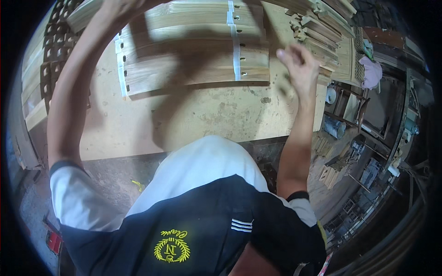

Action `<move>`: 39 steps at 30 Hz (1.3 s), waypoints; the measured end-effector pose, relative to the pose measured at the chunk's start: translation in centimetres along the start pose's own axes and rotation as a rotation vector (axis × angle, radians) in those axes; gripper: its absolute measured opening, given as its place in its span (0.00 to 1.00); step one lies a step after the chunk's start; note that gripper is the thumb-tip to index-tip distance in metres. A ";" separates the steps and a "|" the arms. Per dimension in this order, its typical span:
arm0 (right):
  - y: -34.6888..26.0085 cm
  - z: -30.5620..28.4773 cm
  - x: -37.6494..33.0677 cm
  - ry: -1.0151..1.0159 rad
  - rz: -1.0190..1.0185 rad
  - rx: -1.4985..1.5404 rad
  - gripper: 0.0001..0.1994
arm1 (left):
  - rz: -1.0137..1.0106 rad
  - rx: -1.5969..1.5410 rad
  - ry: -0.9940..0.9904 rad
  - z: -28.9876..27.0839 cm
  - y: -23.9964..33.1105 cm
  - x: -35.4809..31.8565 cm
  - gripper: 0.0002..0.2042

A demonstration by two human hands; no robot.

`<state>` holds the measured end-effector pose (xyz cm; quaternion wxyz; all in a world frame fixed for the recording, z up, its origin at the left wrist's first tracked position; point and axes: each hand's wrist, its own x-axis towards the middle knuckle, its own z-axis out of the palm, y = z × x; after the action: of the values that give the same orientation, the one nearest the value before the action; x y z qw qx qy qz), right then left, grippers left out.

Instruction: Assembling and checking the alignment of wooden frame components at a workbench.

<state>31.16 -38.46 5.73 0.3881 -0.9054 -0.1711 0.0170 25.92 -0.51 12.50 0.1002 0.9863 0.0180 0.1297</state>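
A bundle of curved wooden slats (193,50), tied with white straps (236,50), lies on a dusty workbench (207,115) in front of me. My left hand (122,7) reaches over the bundle's far left end at the top edge of the picture. Most of it is cut off, so its grip is not visible. My right hand (299,64) is raised at the bundle's right end with its fingers apart and nothing in it. It hovers beside a stack of short wooden pieces (317,32).
Notched wooden parts (50,60) are stacked along the bench's left side. To the right and below the bench are a metal can (335,126), a pink cloth (372,73), loose wooden blocks (334,172) and cluttered frames. A small yellow scrap (137,185) lies on the floor.
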 end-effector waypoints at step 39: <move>1.1 -2.0 -14.2 -0.008 0.131 0.446 0.36 | -0.843 -1.067 0.565 4.4 4.0 -30.2 0.32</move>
<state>18.46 -45.14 4.83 0.5759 -0.8064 -0.1055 0.0830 -2.11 -7.18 1.56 0.5994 0.6417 0.3553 0.3205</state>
